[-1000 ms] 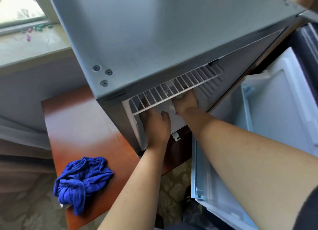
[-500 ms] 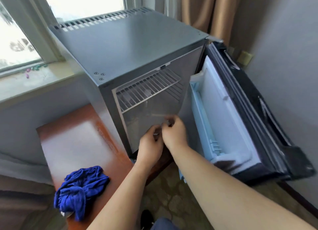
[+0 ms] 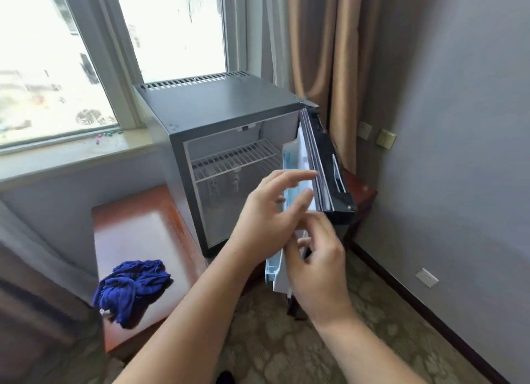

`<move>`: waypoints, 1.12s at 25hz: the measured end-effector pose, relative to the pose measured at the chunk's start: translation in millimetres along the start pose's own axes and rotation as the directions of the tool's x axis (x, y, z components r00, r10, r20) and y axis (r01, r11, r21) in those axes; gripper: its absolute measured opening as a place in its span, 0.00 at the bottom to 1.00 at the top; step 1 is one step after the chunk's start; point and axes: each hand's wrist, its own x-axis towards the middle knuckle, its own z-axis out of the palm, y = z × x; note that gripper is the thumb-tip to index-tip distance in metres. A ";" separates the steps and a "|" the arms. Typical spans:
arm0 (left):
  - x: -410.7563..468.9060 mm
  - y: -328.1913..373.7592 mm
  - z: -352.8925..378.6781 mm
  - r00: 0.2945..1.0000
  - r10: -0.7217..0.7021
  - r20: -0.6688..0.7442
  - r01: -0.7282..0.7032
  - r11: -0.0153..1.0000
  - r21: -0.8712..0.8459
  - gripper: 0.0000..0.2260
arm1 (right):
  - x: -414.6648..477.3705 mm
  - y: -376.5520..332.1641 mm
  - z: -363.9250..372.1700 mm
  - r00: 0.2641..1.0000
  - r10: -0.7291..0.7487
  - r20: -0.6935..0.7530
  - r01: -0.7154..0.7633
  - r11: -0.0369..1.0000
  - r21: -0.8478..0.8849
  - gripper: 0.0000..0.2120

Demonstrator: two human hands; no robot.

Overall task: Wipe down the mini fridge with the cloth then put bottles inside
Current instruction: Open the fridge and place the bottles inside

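The grey mini fridge [image 3: 218, 108] stands on a low wooden table [image 3: 137, 228] under the window. Its door [image 3: 324, 165] hangs half open at the right, edge-on to me. Behind a wire shelf [image 3: 235, 159] inside, clear bottles [image 3: 223, 185] show faintly in the lower part. A crumpled blue cloth [image 3: 133, 290] lies on the table, left of the fridge. My left hand [image 3: 269, 214] has its fingers spread and rests against the door's inner edge. My right hand [image 3: 318, 257] is just below it, fingers apart, at the door's lower white liner. Neither holds anything.
A window sill [image 3: 71, 151] with small coloured bits runs behind the table. Tan curtains [image 3: 324, 53] hang behind the fridge. A grey wall [image 3: 459, 125] with sockets stands close at the right. Patterned carpet [image 3: 286, 340] covers the floor.
My head has pulled back and up from the fridge. Both hands came out of the fridge's inside and moved right to the door, which has swung partly toward shut.
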 end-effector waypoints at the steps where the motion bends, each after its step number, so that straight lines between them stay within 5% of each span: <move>1: -0.4 16.7 5.7 0.998 0.045 0.052 -0.046 0.999 0.025 0.12 | 1.5 -7.4 -14.9 0.998 -0.063 -0.032 0.063 0.998 -0.014 0.07; 4: -1.6 49.3 16.4 0.973 0.088 0.212 -0.114 0.987 0.115 0.17 | 9.8 -18.1 -60.3 0.972 -0.195 -0.133 0.176 0.974 -0.139 0.06; 8: -5.8 51.0 30.6 0.927 -0.073 0.368 -0.066 0.934 0.351 0.23 | 27.1 -10.8 -90.8 0.988 -0.003 -0.153 -0.033 0.972 -0.231 0.06; 13: -14.3 36.0 17.4 0.966 -0.059 0.250 -0.063 0.889 0.453 0.21 | 26.8 -8.3 -70.5 0.999 0.046 0.000 -0.045 0.977 -0.209 0.10; 21: 9.4 -22.9 -85.0 0.993 -0.081 -0.087 0.116 0.815 0.568 0.16 | 73.1 -23.9 36.5 0.960 -0.080 0.267 0.154 0.951 -0.270 0.16; 28: 62.7 -70.4 -148.3 0.972 -0.212 -0.099 0.219 0.674 0.705 0.23 | 135.4 -11.3 108.3 0.908 0.037 0.416 0.137 0.915 -0.380 0.23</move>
